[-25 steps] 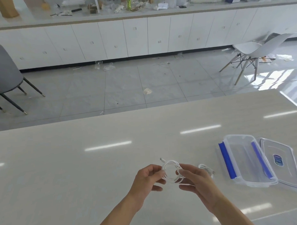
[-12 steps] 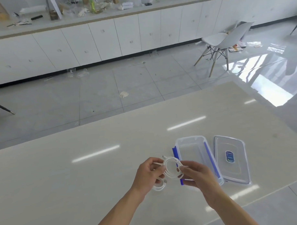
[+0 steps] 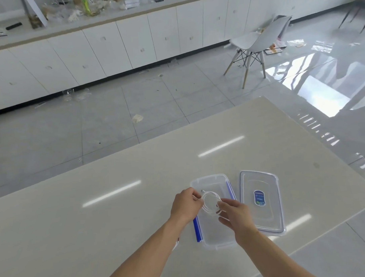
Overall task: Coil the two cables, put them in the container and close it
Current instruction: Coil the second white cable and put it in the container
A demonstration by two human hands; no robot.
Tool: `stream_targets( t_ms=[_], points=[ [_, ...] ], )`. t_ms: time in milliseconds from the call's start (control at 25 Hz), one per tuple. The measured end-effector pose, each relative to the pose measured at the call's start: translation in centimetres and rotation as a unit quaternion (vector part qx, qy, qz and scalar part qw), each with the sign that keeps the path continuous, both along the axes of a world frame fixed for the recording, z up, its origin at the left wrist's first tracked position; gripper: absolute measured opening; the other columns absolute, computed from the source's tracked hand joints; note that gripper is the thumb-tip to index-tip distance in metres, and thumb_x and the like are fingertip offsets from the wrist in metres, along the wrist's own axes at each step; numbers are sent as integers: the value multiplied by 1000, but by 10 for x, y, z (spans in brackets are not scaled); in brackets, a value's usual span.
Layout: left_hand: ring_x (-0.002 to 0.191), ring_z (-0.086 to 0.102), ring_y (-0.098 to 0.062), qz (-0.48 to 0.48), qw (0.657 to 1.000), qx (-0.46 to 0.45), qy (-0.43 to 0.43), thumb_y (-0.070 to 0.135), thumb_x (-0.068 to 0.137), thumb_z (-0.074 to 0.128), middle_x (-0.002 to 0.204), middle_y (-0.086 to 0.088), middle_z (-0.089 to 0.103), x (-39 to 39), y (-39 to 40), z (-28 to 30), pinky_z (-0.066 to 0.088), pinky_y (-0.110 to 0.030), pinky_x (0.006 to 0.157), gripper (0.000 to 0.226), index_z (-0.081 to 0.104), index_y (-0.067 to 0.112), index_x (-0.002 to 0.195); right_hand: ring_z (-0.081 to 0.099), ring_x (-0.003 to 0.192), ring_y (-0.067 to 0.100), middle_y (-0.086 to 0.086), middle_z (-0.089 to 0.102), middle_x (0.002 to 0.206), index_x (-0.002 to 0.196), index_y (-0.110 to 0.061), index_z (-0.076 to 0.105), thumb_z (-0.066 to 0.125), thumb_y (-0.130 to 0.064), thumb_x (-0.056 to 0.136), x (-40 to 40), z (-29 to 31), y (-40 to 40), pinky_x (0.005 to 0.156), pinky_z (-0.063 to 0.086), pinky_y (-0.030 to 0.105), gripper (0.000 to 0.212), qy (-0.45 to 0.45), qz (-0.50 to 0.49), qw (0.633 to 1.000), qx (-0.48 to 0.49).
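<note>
You pinched the coil [image 3: 210,203] in your left hand [image 3: 186,206] and right hand [image 3: 234,216] over the open box [image 3: 214,236] — best lowered flat, loops kept together — before letting go.

Glossy grey tile floor [image 3: 155,102], white cabinets [image 3: 112,45], white chair [image 3: 257,42], perhaps window glare

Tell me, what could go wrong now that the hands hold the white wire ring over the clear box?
1. The coiled cable is held only at its edges by the left hand and right hand; once released over the container, it may spring open and poke over the rim.
2. A white bit, maybe the second cable, peeks out beside the left forearm and could get swept away.
3. The lid lies apart, near the table edge.
</note>
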State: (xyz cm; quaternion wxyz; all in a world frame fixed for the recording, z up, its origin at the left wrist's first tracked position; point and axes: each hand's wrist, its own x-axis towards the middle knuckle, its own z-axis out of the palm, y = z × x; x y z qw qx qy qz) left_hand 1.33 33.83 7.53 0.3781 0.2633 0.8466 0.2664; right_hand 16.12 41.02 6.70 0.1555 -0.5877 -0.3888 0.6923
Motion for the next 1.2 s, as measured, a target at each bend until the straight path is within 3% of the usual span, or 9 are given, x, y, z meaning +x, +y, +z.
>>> stream_targets(
  t_ms=[280,440,600,680,760,840,960,1080,1200],
  points=[
    [72,70,-25,-20,996,-64,56,16,86,54,91,-6,75,3,26,0,58,-33,69,17,68,16,96,61,83,26,14,68,91,109,-8,72,66,-8,93,-20,-30,7,78,56,35,17,1,-84,996,-43],
    [54,71,-28,-3,994,-107,-3,14,86,42,73,-14,75,14,45,4,58,-29,52,26,66,5,92,58,81,24,15,63,93,117,-7,67,61,-7,97,-33,-41,4,78,52,36,21,23,-161,982,-101],
    [85,76,-35,100,975,-124,-153,13,89,42,95,-17,75,24,62,-4,64,-43,76,32,62,3,112,67,88,35,22,69,107,124,-8,64,59,-8,98,-43,-49,3,93,57,51,27,11,-205,972,-110],
    [96,73,-35,155,960,-123,-198,11,90,44,110,-19,71,26,67,-11,61,-46,86,34,58,5,122,73,88,39,22,72,111,125,-10,64,59,-11,98,-47,-51,1,88,60,52,28,-13,-209,973,-94],
    [99,70,-33,183,954,-114,-209,9,90,46,113,-16,68,29,68,-16,61,-43,84,37,57,6,125,74,77,34,18,75,106,122,-12,66,59,-12,98,-51,-52,-2,73,63,44,25,-30,-220,972,-79],
    [97,68,-31,194,954,-110,-200,10,90,46,113,-13,66,32,68,-18,60,-38,75,38,57,7,127,74,74,28,13,76,103,118,-13,68,59,-13,97,-53,-52,-3,65,62,39,22,-46,-217,973,-63],
    [106,67,-34,200,952,-116,-200,13,88,49,122,-16,65,36,69,-18,60,-43,85,42,55,8,129,74,82,27,10,76,101,116,-14,69,60,-15,96,-53,-54,-4,72,64,45,22,-81,-186,978,-39],
    [111,66,-33,200,948,-137,-204,18,84,55,125,-16,65,37,69,-16,59,-45,91,49,54,4,131,71,80,19,6,75,99,111,-19,70,57,-17,93,-51,-52,-6,52,54,24,22,-122,-119,985,9],
    [109,67,-30,209,945,-142,-209,21,85,55,121,-14,70,35,68,-17,57,-43,94,44,64,5,124,63,85,22,9,68,117,118,-18,68,54,-12,94,-55,-50,-5,74,53,29,29,-167,-41,983,70]
  ],
)
